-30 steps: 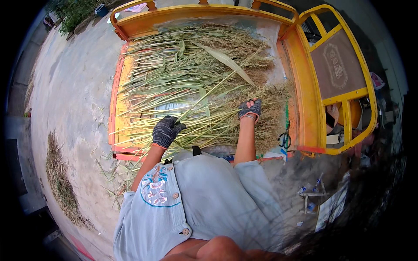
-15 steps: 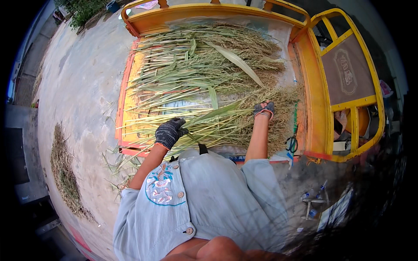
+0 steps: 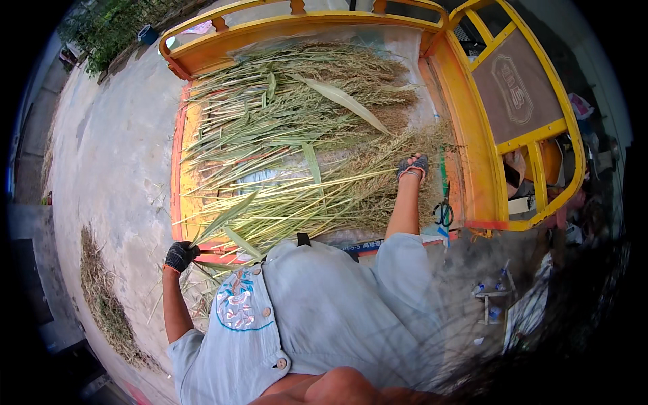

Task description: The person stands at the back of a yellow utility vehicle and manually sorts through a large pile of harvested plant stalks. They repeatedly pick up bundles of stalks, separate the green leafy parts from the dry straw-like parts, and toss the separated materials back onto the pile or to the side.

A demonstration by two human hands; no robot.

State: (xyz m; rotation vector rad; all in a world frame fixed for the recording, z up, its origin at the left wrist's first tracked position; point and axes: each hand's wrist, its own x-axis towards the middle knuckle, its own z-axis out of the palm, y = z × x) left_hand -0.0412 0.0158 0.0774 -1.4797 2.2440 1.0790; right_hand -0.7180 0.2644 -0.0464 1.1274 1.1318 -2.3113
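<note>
Green stalks with bushy seed heads (image 3: 270, 145) lie spread over the cart bed, stems to the left and heads to the right. My left hand (image 3: 181, 256), in a dark knit glove, is beyond the bed's near left corner. Its fingers are closed on the base of a long green leaf (image 3: 229, 217) that slants up across the stems. At the right, my right hand (image 3: 413, 167), in a glove with bare fingertips, is closed round a seed stalk (image 3: 337, 181) just below its head. That stalk stretches left over the others. A broad pale leaf (image 3: 344, 101) rests on the far stalks.
Yellow rails (image 3: 297, 25) line the bed's far side, and a yellow-framed panel (image 3: 516, 94) stands at its right. Scissors with dark handles (image 3: 445, 204) lie near the bed's right edge. A heap of dry plant trimmings (image 3: 104, 293) is on the concrete at left.
My left hand has swung left and nearer, off the bed, drawing a leaf along. My right hand stays by the seed heads. The whole view has shifted a little.
</note>
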